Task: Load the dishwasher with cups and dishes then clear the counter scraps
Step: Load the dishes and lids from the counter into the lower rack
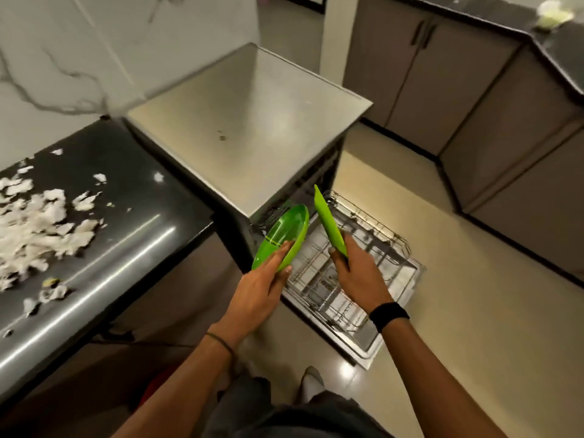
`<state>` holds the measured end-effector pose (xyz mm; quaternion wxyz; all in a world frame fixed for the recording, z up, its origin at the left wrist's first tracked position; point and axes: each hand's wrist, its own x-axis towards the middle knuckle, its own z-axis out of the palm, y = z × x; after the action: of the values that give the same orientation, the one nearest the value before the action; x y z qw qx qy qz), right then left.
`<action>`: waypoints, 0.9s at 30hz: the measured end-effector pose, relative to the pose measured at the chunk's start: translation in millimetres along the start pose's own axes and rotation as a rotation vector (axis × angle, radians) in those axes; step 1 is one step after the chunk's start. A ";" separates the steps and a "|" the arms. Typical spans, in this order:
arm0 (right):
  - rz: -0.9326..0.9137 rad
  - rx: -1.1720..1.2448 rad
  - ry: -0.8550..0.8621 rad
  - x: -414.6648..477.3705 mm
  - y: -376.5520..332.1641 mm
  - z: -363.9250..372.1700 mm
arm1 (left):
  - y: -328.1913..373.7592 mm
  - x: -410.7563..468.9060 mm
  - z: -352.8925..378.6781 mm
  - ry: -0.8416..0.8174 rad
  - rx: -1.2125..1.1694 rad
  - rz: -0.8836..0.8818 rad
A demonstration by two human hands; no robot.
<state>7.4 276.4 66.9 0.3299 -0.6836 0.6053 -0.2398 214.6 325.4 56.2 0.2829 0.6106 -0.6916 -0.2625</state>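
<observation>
Kitchen with a pale marble wall [63, 58] on the left, a beige floor [474, 311] and grey-brown cabinets [442, 74] under a dark worktop [537, 36] along the right. Glossy black counter [132, 248] at the left, strewn with white scraps [38, 226] thickest toward its left edge and a few stray bits near its back edge. Just beside the counter's right end, a steel-topped dishwasher [252, 121], with its wire rack [373, 257] drawn out over the lowered door [363, 346]. Above the rack's far-left corner, both arms reaching forward. Left hand [262, 279] clasping the near rim of a green bowl [284, 232], tilted with its hollow facing up and left. Right hand [354, 273], black band [388, 314] at the wrist, pinching the near end of a green plate [327, 221], held edge-on and close to upright. Bowl and plate near each other but apart.
</observation>
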 end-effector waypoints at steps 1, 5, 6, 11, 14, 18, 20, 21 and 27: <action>0.029 -0.002 0.022 -2.0 12.2 -7.1 | -0.4 6.2 10.0 -0.046 0.015 0.013; 0.128 -0.017 0.043 -0.1 51.3 -18.3 | -11.5 33.7 42.4 -0.254 0.065 0.052; 0.153 -0.017 0.041 3.6 59.3 -18.1 | -16.3 42.7 49.5 -0.306 0.094 0.046; 0.239 -0.091 -0.011 47.8 95.4 1.4 | -48.2 97.1 79.6 -0.539 0.291 -0.015; 0.282 -0.139 -0.081 86.4 113.5 19.8 | -70.0 138.2 101.3 -0.659 0.412 0.032; 0.291 -0.175 -0.158 144.3 145.5 54.8 | -103.9 190.2 133.9 -0.767 0.563 0.105; 0.296 -0.181 -0.199 172.2 167.4 78.8 | -122.1 210.6 154.4 -0.833 0.609 0.097; 0.303 -0.197 -0.228 185.7 180.1 92.9 | -132.9 219.2 166.0 -0.858 0.617 0.085; 0.304 -0.259 -0.402 254.9 265.3 179.8 | -199.0 244.7 231.9 -0.868 0.678 0.085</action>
<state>-0.6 40.8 -268.0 0.3853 -0.6552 0.6491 0.0321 165.0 63.3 -230.4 -0.2304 0.4748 -0.8145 -0.2411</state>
